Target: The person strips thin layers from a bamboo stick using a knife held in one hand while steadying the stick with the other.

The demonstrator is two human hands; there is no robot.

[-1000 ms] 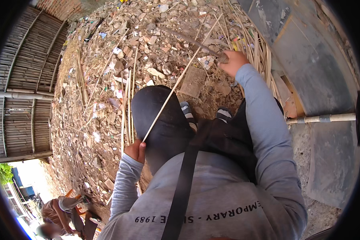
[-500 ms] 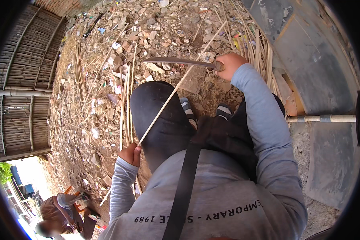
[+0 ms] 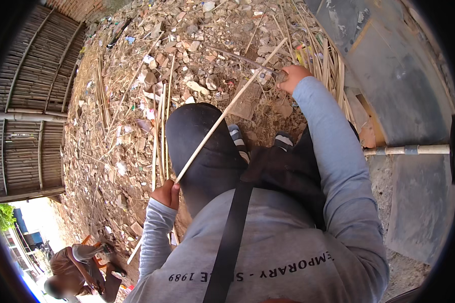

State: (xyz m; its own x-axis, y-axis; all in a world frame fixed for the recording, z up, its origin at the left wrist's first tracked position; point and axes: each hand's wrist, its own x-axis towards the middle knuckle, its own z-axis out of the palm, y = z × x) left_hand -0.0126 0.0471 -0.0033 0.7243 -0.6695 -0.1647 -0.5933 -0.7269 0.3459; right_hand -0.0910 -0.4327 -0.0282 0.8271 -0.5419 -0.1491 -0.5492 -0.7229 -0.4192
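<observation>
My left hand (image 3: 168, 194) is closed around the lower end of a thin, pale bamboo strip (image 3: 211, 130). The strip slants up and right across my left thigh, its far end over the rubble. In my right hand (image 3: 292, 79) is the handle of a machete (image 3: 245, 59), its long dark blade pointing up and left. Near the handle the blade crosses the strip close to its far end; whether it presses into the strip I cannot tell.
More bamboo strips lie left of my knee (image 3: 163, 136) and in a bundle (image 3: 326, 70) at the upper right. Stony, littered ground (image 3: 126, 96) surrounds my feet. Grey panels (image 3: 399, 81) stand right, a slatted bamboo wall (image 3: 28, 65) left. Another person (image 3: 76, 267) sits lower left.
The machete's blade has tipped, its point swinging up and away. My right hand has shifted slightly right and nearer its end of the strip, while my left hand stays almost still.
</observation>
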